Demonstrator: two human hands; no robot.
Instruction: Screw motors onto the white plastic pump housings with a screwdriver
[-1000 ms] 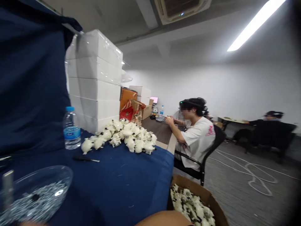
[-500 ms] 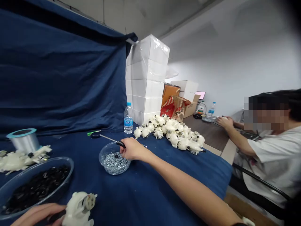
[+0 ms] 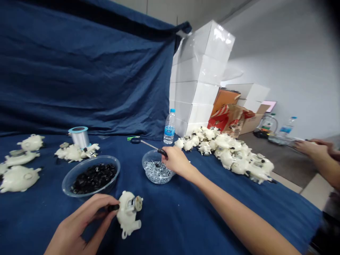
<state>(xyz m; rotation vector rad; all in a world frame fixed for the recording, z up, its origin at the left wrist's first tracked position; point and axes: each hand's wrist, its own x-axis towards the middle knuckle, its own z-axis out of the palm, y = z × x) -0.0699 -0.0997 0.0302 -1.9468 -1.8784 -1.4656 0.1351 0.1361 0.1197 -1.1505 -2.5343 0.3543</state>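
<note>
My left hand (image 3: 87, 221) pinches a small black piece (image 3: 113, 208) at the side of a cream-white, pig-shaped plastic toy body (image 3: 126, 214). A round metal-and-plastic part projects from the body's right side, with a short tube below. My right hand (image 3: 176, 161) is closed around a black-handled screwdriver (image 3: 162, 152), over the right rim of a clear bowl (image 3: 158, 181) of small silvery screws. Its fingertips are partly hidden, so I cannot tell whether they also hold a screw. A thin metal shaft with a black oval end (image 3: 135, 140) lies behind the bowl, lined up with the handle.
A bowl of black parts (image 3: 92, 177) stands left of the screws. More white bodies lie at the left (image 3: 21, 179) and in a heap (image 3: 233, 152) at right. Behind stand a wire spool (image 3: 79, 137), a water bottle (image 3: 169, 127) and stacked boxes (image 3: 193, 88). Another person's hands (image 3: 316, 148) are at far right.
The view has swung left and down, bringing more white bodies into sight. My left hand and its toy body now show more fully; my right hand stays at the screw bowl.
</note>
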